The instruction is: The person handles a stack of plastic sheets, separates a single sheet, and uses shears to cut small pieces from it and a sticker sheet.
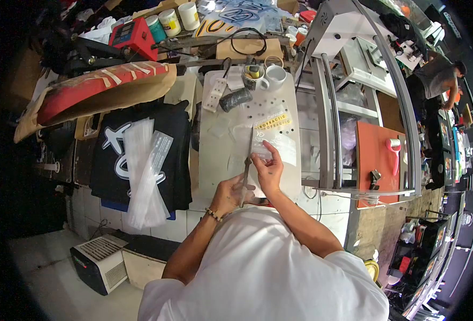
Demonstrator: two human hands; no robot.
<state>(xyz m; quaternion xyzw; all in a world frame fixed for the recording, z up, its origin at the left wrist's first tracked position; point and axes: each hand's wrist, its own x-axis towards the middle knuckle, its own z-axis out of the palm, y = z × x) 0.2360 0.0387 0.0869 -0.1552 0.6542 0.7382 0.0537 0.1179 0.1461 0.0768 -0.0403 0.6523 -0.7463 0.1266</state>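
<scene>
My left hand (230, 193) grips the handles of a pair of scissors (245, 174), blades pointing up and away over the white table (220, 155). My right hand (268, 170) pinches the near edge of a clear film sheet (276, 140) that carries yellow printed lettering (273, 121). The scissor blades run along the left edge of that sheet. A bead bracelet sits on my left wrist.
A white mug (275, 75), a dark tape roll (235, 99) and a power strip (214, 94) lie at the table's far end. Black printed shirts (140, 155) and clear plastic bags (143, 171) hang on the left. A heat press frame (333, 107) stands right. Another person (440, 77) works far right.
</scene>
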